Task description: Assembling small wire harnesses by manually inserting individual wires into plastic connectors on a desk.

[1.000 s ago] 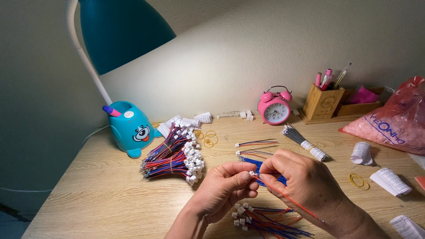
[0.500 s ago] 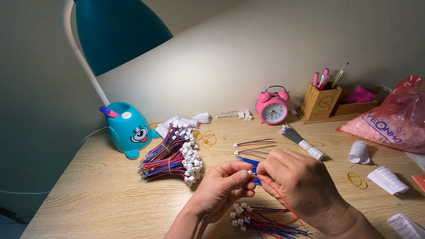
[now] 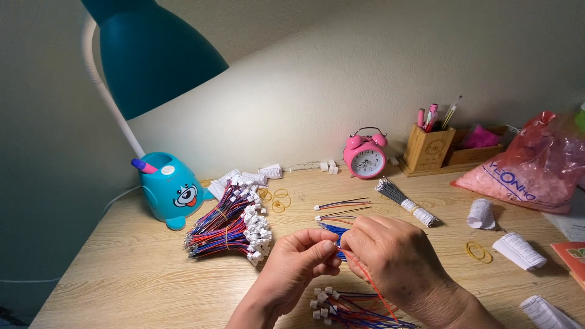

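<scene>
Left hand (image 3: 298, 268): fingers curled, thumb and forefinger pressed onto a small bunch of thin blue and red wire leads (image 3: 336, 234), low at the middle of the pale wood-grain worktop (image 3: 122, 274).

Right hand (image 3: 396, 256): closed over the same bunch from the other side, knuckles up, fingertips meeting the left hand's; one red lead trails down past the wrist.

Compared with half a second ago, both hands sit in nearly the same place, fingertips drawn slightly closer together; the wires between them are a little more covered.

Loose heap of red and blue leads with small white plug connectors (image 3: 341, 304): on the worktop just beneath the hands, near the lower edge of the view.

Large banded bundle of the same leads with white connectors (image 3: 228, 228): left of the hands, lying flat, unmoved.

A few single leads (image 3: 341, 206): just beyond the hands.

Grey wire bundle wrapped in white tape (image 3: 405, 201): farther right.

Yellow rubber bands (image 3: 476, 250): right of the hands.

Teal cartoon-faced lamp base (image 3: 170, 192) with teal shade (image 3: 155, 55): far left.

Pink twin-bell alarm clock (image 3: 364, 157), wooden pen holder (image 3: 428, 148), red plastic bag (image 3: 530, 167): along the wall.
</scene>
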